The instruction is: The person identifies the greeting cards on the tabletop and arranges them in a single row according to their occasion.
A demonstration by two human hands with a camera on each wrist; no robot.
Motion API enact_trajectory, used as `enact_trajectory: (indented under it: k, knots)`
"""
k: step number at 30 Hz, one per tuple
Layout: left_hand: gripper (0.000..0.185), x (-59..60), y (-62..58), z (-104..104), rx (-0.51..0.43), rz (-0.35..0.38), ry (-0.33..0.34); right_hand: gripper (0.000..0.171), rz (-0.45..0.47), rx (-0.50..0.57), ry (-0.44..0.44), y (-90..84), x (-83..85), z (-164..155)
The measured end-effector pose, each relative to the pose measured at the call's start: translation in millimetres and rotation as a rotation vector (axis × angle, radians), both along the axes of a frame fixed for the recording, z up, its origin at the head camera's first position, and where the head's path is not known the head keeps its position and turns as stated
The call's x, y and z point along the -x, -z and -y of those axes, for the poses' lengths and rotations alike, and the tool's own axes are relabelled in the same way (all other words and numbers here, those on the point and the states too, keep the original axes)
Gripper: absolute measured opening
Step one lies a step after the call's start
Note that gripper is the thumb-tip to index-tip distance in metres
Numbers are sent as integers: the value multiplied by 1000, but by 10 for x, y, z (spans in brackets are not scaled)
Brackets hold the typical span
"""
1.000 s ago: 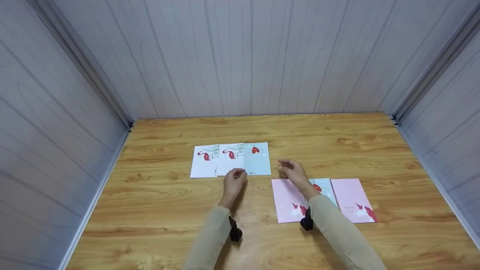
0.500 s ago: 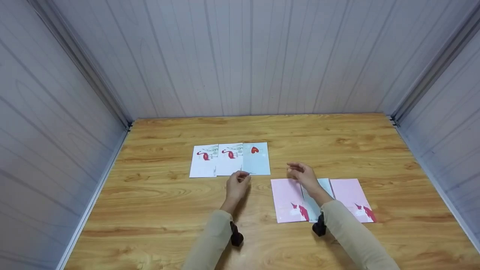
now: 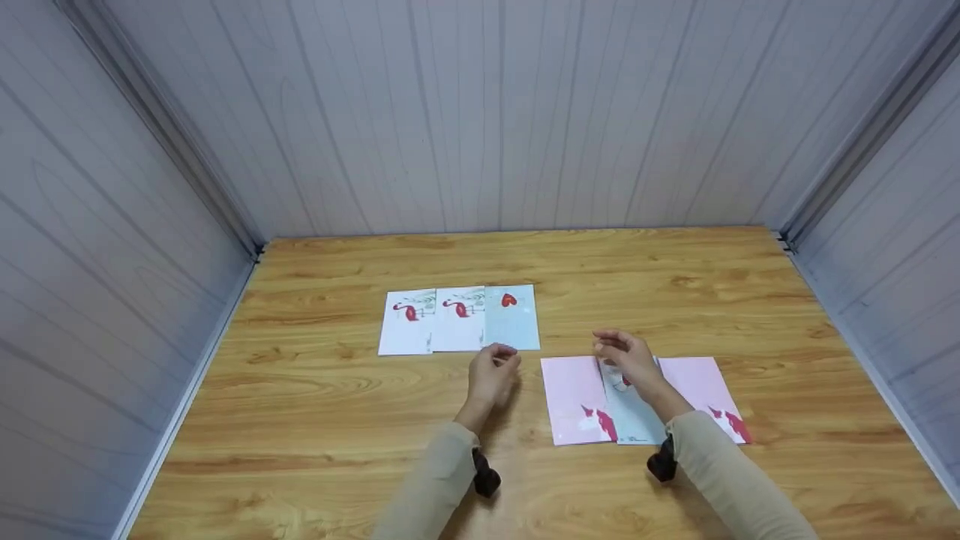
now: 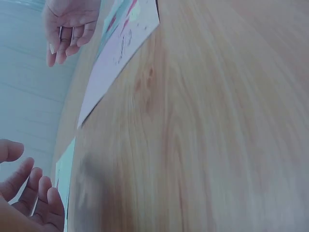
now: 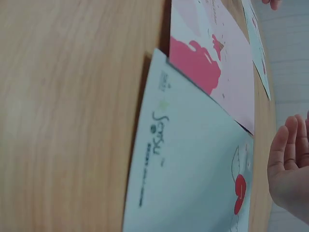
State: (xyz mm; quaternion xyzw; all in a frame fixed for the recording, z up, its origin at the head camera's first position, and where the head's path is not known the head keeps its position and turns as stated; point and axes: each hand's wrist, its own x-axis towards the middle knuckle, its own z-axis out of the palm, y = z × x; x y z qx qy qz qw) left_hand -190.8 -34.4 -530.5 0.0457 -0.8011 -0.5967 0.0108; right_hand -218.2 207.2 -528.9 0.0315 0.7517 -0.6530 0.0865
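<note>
Pale-blue card point(image 3: 630, 409) is overlapped between two pink cards point(image 3: 574, 397) at lower right of the table point(image 3: 315, 390), under the right hand point(image 3: 628, 358). Both hands are loosely curled, empty; the left hand point(image 3: 495, 373) is held near the upper row point(image 3: 459, 319).

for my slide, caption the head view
Two hands, left and right, hover over greeting cards on a wooden table.

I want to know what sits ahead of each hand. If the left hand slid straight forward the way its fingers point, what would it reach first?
Most likely the pale blue card with the red heart: the left hand points at its near edge, though touch is unclear.
</note>
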Motion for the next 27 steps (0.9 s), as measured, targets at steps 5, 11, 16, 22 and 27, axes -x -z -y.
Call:
enact_trajectory:
  k: [5, 11, 16, 22, 27]
  knots:
    - [9, -34, -7, -125, 37, 7, 52, 37, 18, -23, 14, -4, -27, -143]
    - [11, -71, -19, -275, 35, 57, 99, 39, 36, -30, 33, -8, -75, -323]
    - [14, -94, -47, -384, -3, 79, 120, 41, 20, -47, 44, -2, -102, -451]
    - [11, -138, -36, -499, -33, 74, 125, 40, 33, -48, 53, 21, -135, -560]
    - [9, -172, -30, -599, -40, 86, 130, 44, 14, -76, 56, 161, -97, -650]
